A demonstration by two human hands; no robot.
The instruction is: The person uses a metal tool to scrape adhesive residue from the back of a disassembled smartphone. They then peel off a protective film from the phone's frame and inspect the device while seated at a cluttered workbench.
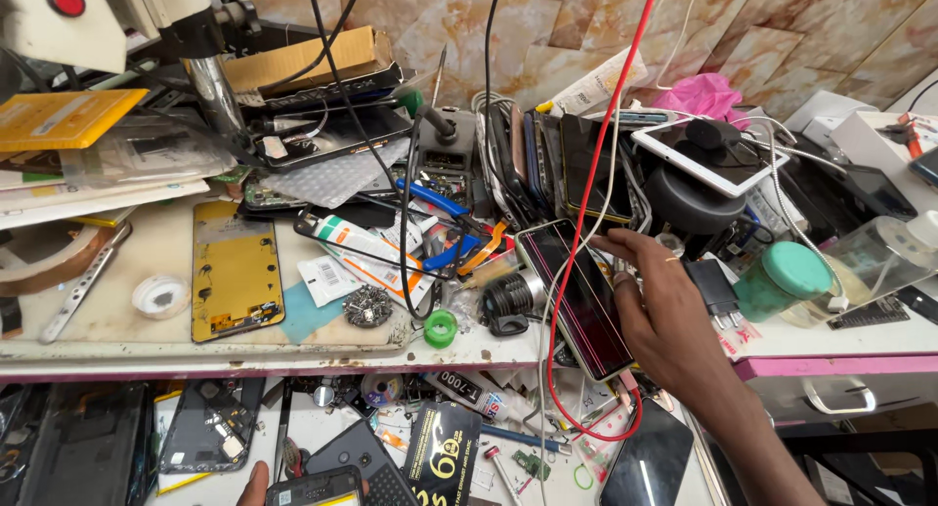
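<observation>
Nearest the camera, at the bottom edge, the left hand (pixel 256 484) shows only a fingertip or two against a small dark phone (pixel 315 488) in the open drawer (pixel 322 433); whether it grips it I cannot tell. Up on the desk (pixel 127 335), a yellow phone back panel (pixel 234 270) lies flat, then a white glue tube (pixel 363 242) and a green tape roll (pixel 440 327). Further right, the right hand (pixel 660 316) holds a smartphone (pixel 576 296) by its edge, tilted, a red cable (pixel 596 164) running to its lower end. Its screen is dark; the phone looks plugged in but not yet responding.
</observation>
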